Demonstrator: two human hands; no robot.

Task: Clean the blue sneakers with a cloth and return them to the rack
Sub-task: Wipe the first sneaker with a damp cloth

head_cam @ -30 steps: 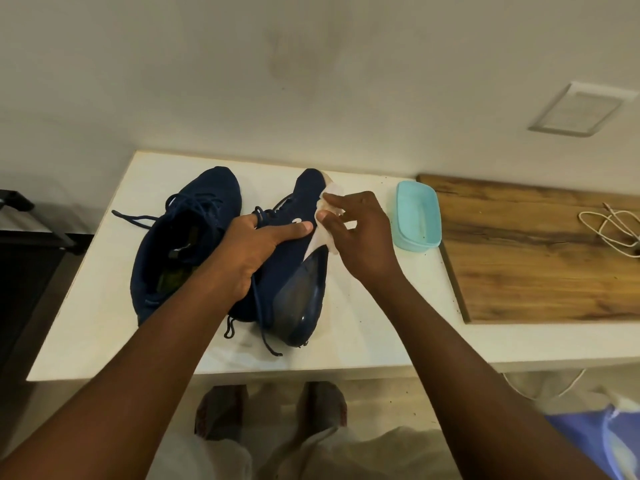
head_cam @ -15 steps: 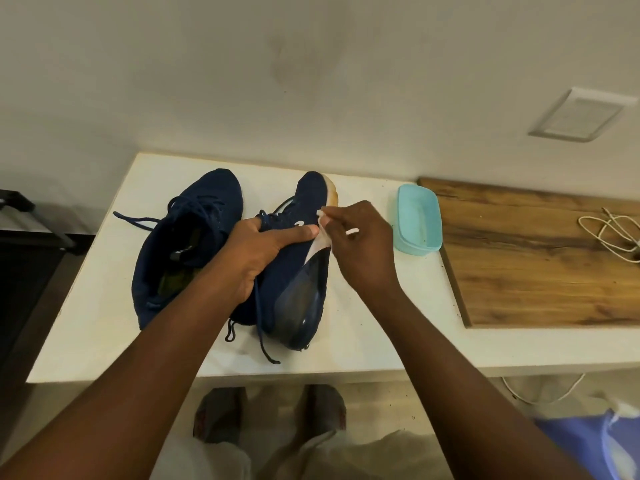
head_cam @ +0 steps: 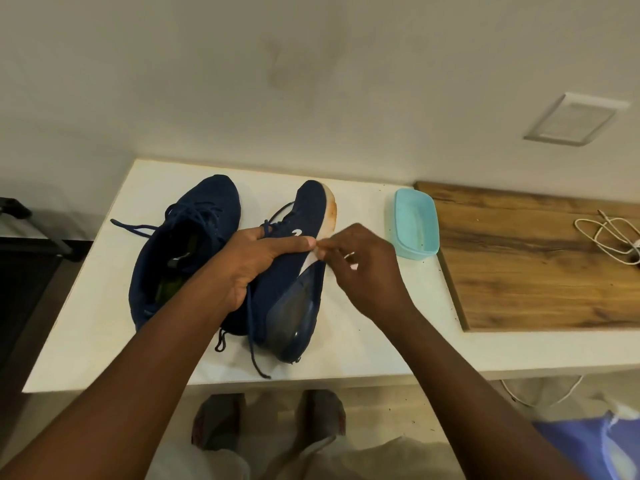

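Note:
Two dark blue sneakers lie on a white table (head_cam: 86, 306). The left sneaker (head_cam: 183, 244) rests flat with its opening up and laces trailing left. The right sneaker (head_cam: 294, 296) is tipped on its side, sole edge facing right, with an orange stain on the white toe rim. My left hand (head_cam: 256, 261) grips its upper around the laces. My right hand (head_cam: 367, 268) pinches a small white cloth (head_cam: 320, 251) against the sole edge at mid-shoe; most of the cloth is hidden by the fingers.
A light blue plastic tub (head_cam: 417, 228) stands right of the shoes. A wooden board (head_cam: 540, 271) covers the table's right part, with a coiled white cable (head_cam: 609, 237) on it. The wall is close behind. My feet (head_cam: 266, 420) are below the table's front edge.
My right hand slid the cloth from the toe area down toward the middle of the sole edge. More of the stained toe rim shows. The left hand kept its grip.

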